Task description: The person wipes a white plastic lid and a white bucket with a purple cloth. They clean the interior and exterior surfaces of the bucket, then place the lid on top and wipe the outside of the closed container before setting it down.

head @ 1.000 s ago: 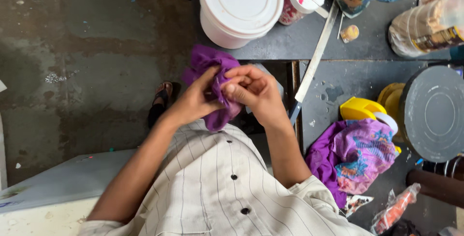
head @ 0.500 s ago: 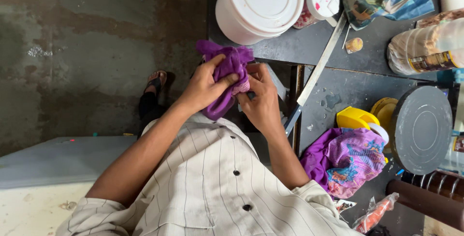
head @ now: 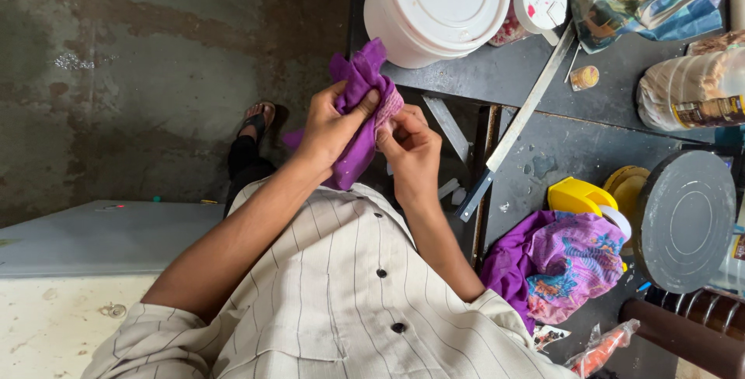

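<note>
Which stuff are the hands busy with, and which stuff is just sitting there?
Busy with: purple cloth, held by left hand and right hand.

Just sitting: white bucket, patterned cloth, yellow tape holder, grey lid, ruler.

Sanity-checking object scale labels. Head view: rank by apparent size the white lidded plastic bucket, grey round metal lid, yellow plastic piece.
1. White lidded plastic bucket, partly cropped
2. Grey round metal lid, close to the bucket, so unsure
3. Yellow plastic piece, clearly smallest

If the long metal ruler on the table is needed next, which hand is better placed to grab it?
Probably the right hand. Both hands pinch the purple cloth, but the metal ruler lies on the table on the right hand's side; the left hand would have to cross over.
</note>
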